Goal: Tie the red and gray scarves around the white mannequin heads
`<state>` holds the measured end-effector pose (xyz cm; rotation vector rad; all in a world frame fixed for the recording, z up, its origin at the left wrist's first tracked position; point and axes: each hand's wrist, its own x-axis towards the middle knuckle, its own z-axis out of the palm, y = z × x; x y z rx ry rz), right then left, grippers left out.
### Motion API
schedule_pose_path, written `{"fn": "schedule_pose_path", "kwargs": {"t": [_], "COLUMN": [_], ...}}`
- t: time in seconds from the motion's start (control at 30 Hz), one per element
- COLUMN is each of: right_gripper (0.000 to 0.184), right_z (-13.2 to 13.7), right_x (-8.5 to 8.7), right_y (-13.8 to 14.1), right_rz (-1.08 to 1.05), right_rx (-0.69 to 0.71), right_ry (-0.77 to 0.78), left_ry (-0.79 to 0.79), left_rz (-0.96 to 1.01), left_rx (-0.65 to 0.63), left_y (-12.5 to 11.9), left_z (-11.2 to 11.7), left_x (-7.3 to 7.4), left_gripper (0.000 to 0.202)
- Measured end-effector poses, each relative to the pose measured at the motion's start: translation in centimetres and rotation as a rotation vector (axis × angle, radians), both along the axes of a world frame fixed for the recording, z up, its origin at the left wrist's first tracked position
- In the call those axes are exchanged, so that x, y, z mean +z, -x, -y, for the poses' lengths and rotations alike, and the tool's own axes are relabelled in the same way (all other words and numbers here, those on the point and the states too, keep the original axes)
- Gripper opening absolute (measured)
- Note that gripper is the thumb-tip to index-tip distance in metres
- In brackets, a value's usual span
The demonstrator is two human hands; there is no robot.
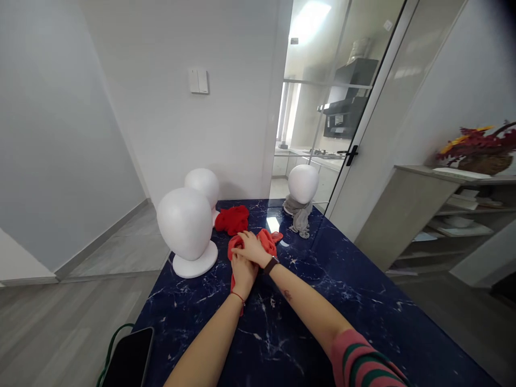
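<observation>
A coral-red scarf [266, 239] lies bunched on the dark blue marbled table, with one end hanging toward me. My left hand [243, 270] is closed on its left part; the fingertips are mostly hidden in the cloth and under the other hand. Crossing over it, my right hand [253, 250] has bent fingers pressed on the scarf's folds. To the left stands a white mannequin head [185, 223] on a round base, bare. Just behind the hands lies a crumpled bright red scarf [233, 219].
A second white mannequin head [202, 185] stands behind the first. At the far right corner, another mannequin head [303, 184] wears a grey scarf [300, 217] round its neck. A phone [129, 357] with a green cord lies at the table's near left edge. A glass door [322, 97] stands behind.
</observation>
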<state>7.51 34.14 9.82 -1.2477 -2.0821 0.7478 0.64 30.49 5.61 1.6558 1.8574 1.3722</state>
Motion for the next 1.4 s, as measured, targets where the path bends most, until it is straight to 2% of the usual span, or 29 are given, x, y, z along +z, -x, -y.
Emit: {"fn": "schedule_pose_path", "kwargs": {"t": [0.07, 0.17, 0.27, 0.37, 0.43, 0.5, 0.6, 0.63, 0.7, 0.77, 0.83, 0.93, 1.0, 1.1, 1.17, 1.2, 1.23, 1.3, 1.4], "right_gripper": [0.047, 0.039, 0.038, 0.041, 0.043, 0.039, 0.033, 0.034, 0.039, 0.047, 0.048, 0.048, 0.060, 0.078, 0.074, 0.069, 0.063, 0.051, 0.041], "right_z": [-0.9, 0.0, 2.3, 3.9, 4.0, 3.4, 1.9, 1.5, 1.0, 0.9, 1.1, 1.3, 1.5, 1.7, 1.5, 1.2, 0.8, -0.8, -4.6], "right_x": [-0.2, -1.6, -3.3, -4.0, -3.4, -2.4, -1.5, -1.7, -2.6, -4.0, -5.0, -5.4, -5.1, -5.1, -5.4, -5.6, -5.8, -6.0, -5.7], "right_y": [-3.3, -7.4, -8.7, -7.7, -6.4, -5.1, -3.4, -3.0, -2.2, -1.8, -1.9, -2.8, -3.8, -5.8, -7.6, -8.6, -9.7, -12.1, -16.0], "right_rz": [0.073, 0.124, -0.004, -0.480, -0.814, -1.005, -0.973, -0.895, -0.652, -0.355, -0.101, 0.070, 0.067, -0.044, -0.117, -0.142, -0.165, -0.222, -0.335], "right_rx": [-0.054, -0.072, -0.015, 0.055, 0.062, 0.041, -0.062, -0.085, -0.041, 0.054, 0.065, -0.065, -0.064, 0.068, 0.108, 0.091, 0.051, -0.109, -0.496], "right_ry": [0.020, 0.039, 0.019, 0.085, 0.162, 0.181, 0.016, -0.051, -0.142, -0.192, -0.261, -0.320, -0.264, -0.174, -0.187, -0.206, -0.223, -0.232, -0.199], "left_ry": [-0.018, -0.073, -0.137, -0.182, -0.228, -0.270, -0.341, -0.372, -0.416, -0.390, -0.298, -0.168, -0.162, -0.246, -0.331, -0.373, -0.406, -0.420, -0.310], "left_rz": [-0.016, 0.064, 0.203, 0.403, 0.504, 0.529, 0.407, 0.318, 0.087, -0.168, -0.390, -0.578, -0.620, -0.652, -0.647, -0.648, -0.663, -0.717, -0.745], "left_rx": [-0.060, -0.091, -0.121, -0.240, -0.336, -0.395, -0.383, -0.346, -0.216, -0.079, -0.001, -0.024, -0.056, 0.017, 0.100, 0.099, 0.055, -0.122, -0.325], "left_y": [-0.8, -0.8, -0.6, -0.8, -0.8, -0.3, 1.0, 1.5, 2.0, 2.2, 2.2, 2.8, 3.4, 3.8, 3.1, 2.5, 1.8, -0.1, -2.5], "left_z": [0.6, 0.9, 0.6, 0.2, 0.1, 0.0, 0.1, 0.3, 0.6, 0.7, 0.5, -0.3, -0.9, -0.9, -0.2, 0.4, 1.0, 2.3, 3.3], "left_x": [-0.4, -0.6, -0.7, -0.2, 0.7, 2.3, 4.9, 5.5, 6.2, 5.6, 3.7, 0.3, -1.3, -1.4, -0.6, -0.2, 0.2, 0.4, -0.5], "left_gripper": [0.037, 0.046, 0.050, 0.057, 0.060, 0.066, 0.065, 0.062, 0.055, 0.047, 0.038, 0.032, 0.033, 0.036, 0.039, 0.040, 0.041, 0.042, 0.043]}}
